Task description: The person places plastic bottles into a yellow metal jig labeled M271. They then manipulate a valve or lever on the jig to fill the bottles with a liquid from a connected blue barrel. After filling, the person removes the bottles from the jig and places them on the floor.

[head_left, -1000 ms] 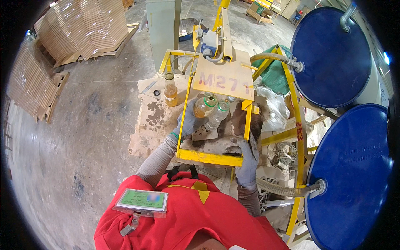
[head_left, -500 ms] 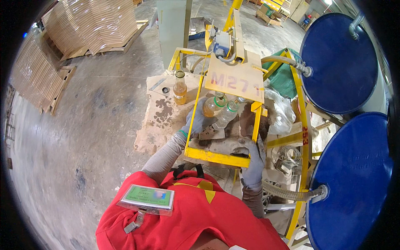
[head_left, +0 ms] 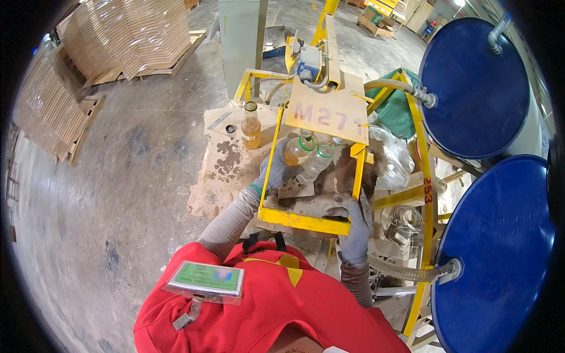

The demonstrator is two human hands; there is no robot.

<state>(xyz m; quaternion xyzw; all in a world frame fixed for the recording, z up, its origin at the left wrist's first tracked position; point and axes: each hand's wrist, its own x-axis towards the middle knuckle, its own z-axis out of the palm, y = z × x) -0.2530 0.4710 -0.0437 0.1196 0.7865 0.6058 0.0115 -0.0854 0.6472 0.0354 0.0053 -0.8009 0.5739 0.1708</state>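
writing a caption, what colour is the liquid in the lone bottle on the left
The liquid in that bottle is amber-orange, seen best in the head view.

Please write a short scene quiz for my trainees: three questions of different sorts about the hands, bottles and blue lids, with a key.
1. Multiple choice: what is the left hand against?
A) The white plastic bag
B) The left one of the two green-ringed bottles
C) The coil of wire

2. True or false: both blue drum lids are to the right of the yellow frame.

3. Fill in the blank: the bottle on the cardboard, left of the yellow frame, holds ____-coloured liquid.

Key: 1. B; 2. True; 3. Amber, as seen through the glass of that bottle.
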